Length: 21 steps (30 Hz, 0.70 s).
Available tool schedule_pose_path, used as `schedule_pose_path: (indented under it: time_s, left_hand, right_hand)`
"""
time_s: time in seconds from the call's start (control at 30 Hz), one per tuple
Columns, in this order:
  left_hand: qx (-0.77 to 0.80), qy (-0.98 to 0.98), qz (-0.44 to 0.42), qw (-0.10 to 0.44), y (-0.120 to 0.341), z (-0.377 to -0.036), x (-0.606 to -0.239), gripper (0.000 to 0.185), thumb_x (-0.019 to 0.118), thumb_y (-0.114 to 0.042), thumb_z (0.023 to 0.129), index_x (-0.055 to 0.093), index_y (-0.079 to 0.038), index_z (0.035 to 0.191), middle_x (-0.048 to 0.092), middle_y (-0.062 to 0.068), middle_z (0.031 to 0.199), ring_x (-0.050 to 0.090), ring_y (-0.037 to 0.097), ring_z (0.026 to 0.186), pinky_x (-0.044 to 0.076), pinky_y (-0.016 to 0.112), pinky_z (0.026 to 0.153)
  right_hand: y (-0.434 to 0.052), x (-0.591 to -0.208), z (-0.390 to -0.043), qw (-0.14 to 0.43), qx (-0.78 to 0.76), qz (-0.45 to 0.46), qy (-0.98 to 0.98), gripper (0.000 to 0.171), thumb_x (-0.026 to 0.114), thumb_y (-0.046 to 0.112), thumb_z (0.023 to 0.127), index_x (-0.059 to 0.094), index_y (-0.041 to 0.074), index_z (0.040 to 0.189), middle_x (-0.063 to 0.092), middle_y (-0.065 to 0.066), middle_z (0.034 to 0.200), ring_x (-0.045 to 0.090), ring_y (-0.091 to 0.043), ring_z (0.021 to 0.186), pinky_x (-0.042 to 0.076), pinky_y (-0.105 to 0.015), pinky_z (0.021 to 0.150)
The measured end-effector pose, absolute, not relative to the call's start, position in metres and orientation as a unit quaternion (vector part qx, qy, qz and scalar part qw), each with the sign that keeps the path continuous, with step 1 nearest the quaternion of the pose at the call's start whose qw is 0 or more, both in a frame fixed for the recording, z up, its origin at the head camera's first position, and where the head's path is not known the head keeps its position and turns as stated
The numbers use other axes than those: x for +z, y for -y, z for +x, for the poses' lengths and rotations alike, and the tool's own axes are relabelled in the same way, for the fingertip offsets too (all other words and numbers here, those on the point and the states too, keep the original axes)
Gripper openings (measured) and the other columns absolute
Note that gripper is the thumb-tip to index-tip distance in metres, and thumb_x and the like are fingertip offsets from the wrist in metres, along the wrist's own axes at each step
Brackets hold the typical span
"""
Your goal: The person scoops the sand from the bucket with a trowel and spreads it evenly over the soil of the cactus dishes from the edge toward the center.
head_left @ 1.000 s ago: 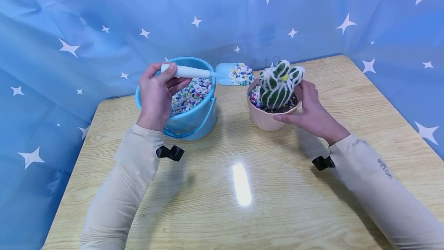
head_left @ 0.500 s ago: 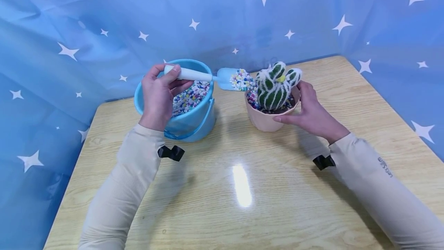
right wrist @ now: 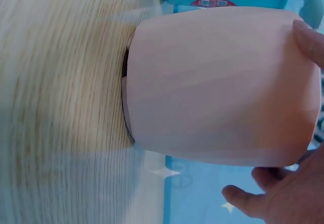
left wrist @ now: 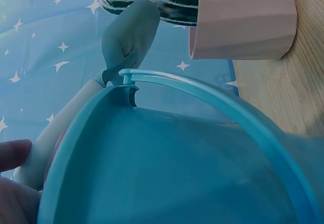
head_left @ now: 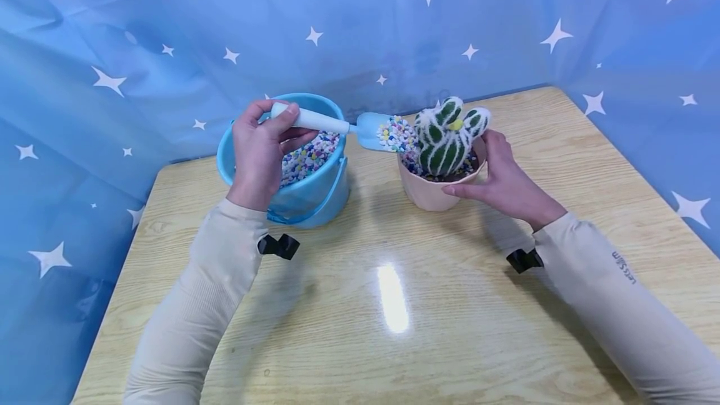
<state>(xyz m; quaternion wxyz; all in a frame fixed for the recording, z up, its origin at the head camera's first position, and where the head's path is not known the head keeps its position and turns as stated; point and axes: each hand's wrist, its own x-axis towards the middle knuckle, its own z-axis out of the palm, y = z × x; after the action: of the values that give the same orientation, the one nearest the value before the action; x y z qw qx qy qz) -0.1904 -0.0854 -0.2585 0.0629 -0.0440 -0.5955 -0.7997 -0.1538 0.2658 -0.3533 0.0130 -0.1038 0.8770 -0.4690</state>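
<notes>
My left hand (head_left: 255,152) grips the white handle of a small blue trowel (head_left: 369,129), held level above the blue bucket (head_left: 323,202). Multicoloured pebbles (head_left: 398,135) lie heaped on the front of its blade, whose tip overlaps the left rim of a pink flowerpot (head_left: 430,195). In that pot a green cactus (head_left: 444,149) with white fuzz and a yellow spot stands among dark soil and coloured pebbles. With thumb in front and fingers behind, my right hand (head_left: 506,183) holds the pot's right rim. In the left wrist view the trowel's blade (left wrist: 132,34) shows from below, beside the cactus.
More pebbles (head_left: 309,161) fill part of the bucket, and its handle hangs down in front. Both containers stand toward the back of a wooden table (head_left: 349,317). A blue star-patterned curtain (head_left: 349,11) closes off the back and sides.
My left hand has moved the trowel slightly right and lowered its blade toward the pot's rim, so the pebbles sit closer to the cactus. My right hand keeps its hold on the pot.
</notes>
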Motion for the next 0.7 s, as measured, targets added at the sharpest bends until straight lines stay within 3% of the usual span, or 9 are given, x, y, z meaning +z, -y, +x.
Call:
schedule_pose_path:
  time_s: [0.27,0.5,0.7]
  left_hand:
    - [-0.786,0.615,-0.04,0.061,0.0809,-0.1897,-0.2585,0.022,0.069,-0.008,0.093,0.057,0.001,0.109,0.064,0.024,0.111,0.071,0.029,0.082,0.061,0.039,0.077]
    - [-0.784,0.616,-0.044,0.06,0.0786,-0.1903,-0.2562,0.022,0.07,-0.008,0.092,0.056,0.001,0.106,0.066,0.024,0.106,0.071,0.03,0.082,0.061,0.04,0.076]
    - [-0.774,0.629,-0.047,0.061,0.0777,-0.1895,-0.2552,0.02,0.07,-0.008,0.092,0.057,0.0,0.105,0.067,0.023,0.105,0.071,0.03,0.083,0.061,0.04,0.075]
  right_hand:
    - [-0.2654,-0.354,-0.1528,0.001,-0.46,-0.108,-0.881,0.116,0.088,0.035,0.076,0.007,0.014,0.156,0.011,-0.019,0.152,0.013,-0.037,0.139,0.017,-0.065,0.113]
    - [-0.2683,-0.3511,-0.1531,0.024,-0.47,-0.109,-0.875,0.116,0.087,0.03,0.077,0.003,0.016,0.157,0.006,-0.019,0.156,0.006,-0.036,0.142,0.014,-0.067,0.113]
    - [-0.2682,-0.352,-0.1539,0.018,-0.474,-0.11,-0.874,0.113,0.087,0.033,0.077,0.007,0.017,0.156,0.008,-0.019,0.154,0.009,-0.036,0.141,0.015,-0.067,0.112]
